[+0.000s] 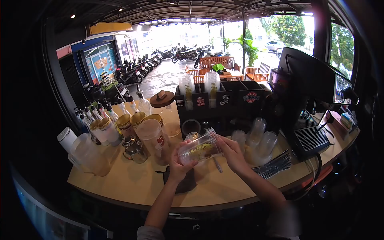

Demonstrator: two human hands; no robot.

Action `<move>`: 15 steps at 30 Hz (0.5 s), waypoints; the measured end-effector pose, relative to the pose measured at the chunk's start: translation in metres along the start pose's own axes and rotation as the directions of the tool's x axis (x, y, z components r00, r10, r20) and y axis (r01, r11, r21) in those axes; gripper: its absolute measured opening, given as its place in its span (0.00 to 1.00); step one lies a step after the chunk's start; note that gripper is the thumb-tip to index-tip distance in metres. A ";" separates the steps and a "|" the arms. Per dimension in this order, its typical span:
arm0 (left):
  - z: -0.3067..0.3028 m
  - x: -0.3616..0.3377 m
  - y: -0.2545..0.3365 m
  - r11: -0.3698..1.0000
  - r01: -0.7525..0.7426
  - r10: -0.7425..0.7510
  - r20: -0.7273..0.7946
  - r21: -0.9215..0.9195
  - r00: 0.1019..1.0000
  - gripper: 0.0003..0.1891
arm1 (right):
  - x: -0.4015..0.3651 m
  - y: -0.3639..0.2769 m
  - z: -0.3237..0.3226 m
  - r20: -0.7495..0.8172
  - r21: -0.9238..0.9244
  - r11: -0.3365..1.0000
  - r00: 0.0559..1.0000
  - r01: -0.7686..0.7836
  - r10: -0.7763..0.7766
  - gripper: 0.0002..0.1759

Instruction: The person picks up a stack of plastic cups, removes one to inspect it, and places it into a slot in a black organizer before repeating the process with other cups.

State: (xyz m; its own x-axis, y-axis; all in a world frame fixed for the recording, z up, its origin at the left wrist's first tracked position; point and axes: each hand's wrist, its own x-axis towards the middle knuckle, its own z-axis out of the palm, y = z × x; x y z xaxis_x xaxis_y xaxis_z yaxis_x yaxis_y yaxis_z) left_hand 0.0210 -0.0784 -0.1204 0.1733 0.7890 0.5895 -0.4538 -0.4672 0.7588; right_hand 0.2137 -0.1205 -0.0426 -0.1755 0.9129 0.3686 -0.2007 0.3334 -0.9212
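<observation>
A clear plastic cup (199,149) with a yellow printed logo lies tilted on its side between both of my hands, above the wooden counter (132,182). My left hand (179,163) grips the cup's bottom end. My right hand (231,154) holds the rim end, fingers at the mouth of the cup. A dark cloth (185,182) lies on the counter just under my left hand.
Lidded jars (154,136), a metal jug (134,149), syrup bottles (96,114) and a plastic pitcher (88,156) crowd the left. Stacked cups (258,140) and wrapped straws (276,165) lie right. An espresso machine (308,104) stands far right, a black cup holder (222,100) behind.
</observation>
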 end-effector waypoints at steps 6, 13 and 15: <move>0.000 0.000 -0.001 1.000 -0.022 0.022 0.009 0.012 1.000 0.36 | 0.000 0.000 0.001 -0.019 -0.011 1.000 1.000 -0.001 0.001 0.23; 0.003 0.006 0.001 1.000 0.012 -0.011 0.033 -0.006 0.999 0.37 | 0.001 0.006 -0.001 -0.024 -0.111 0.990 0.995 0.091 -0.094 0.23; 0.005 0.006 0.003 0.999 0.033 -0.033 0.007 0.027 0.999 0.36 | 0.001 0.000 -0.004 0.029 -0.230 0.967 0.994 0.110 -0.106 0.20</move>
State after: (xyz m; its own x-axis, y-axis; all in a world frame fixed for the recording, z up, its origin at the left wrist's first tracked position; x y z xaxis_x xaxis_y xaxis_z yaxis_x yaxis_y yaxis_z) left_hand 0.0249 -0.0765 -0.1133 0.1941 0.8015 0.5656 -0.4244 -0.4512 0.7850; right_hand 0.2173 -0.1190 -0.0427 -0.1814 0.8652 0.4674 0.0078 0.4765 -0.8791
